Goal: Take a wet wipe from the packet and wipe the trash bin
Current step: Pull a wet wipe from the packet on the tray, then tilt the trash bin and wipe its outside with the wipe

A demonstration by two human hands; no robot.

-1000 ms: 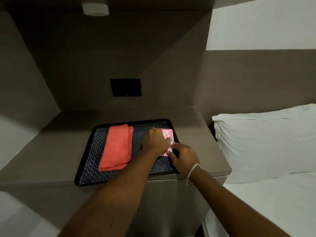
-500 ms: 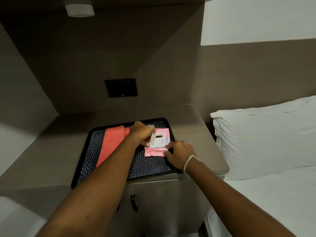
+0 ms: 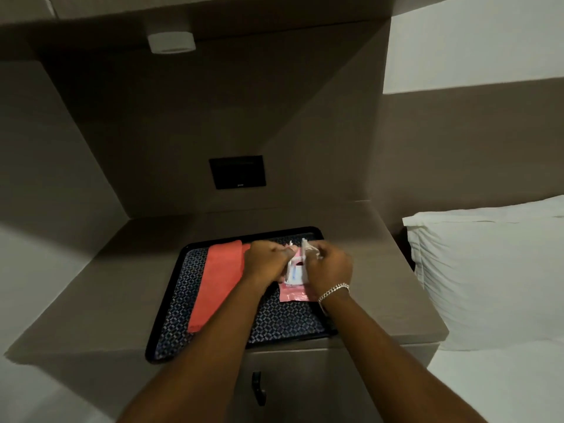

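Observation:
The pink wet wipe packet [image 3: 293, 295] lies on the right half of a black patterned tray [image 3: 283, 322]. My left hand [image 3: 265, 260] grips the packet's left side and holds its white flap open. My right hand [image 3: 329, 267] pinches a white wet wipe [image 3: 307, 246] that sticks up out of the packet's opening. The two hands are close together above the packet and hide most of its top. No trash bin is in view.
A folded orange cloth [image 3: 217, 283] lies on the tray's left half. The tray sits on a brown bedside cabinet [image 3: 393, 288] with a door handle [image 3: 258, 389] below. A bed with a white pillow [image 3: 494, 270] is at the right. A dark wall panel [image 3: 237, 171] is behind.
My right hand left the packet's near edge and rose to its opening, where it now pinches the wipe. My left hand stays on the opened flap. The camera has tilted slightly.

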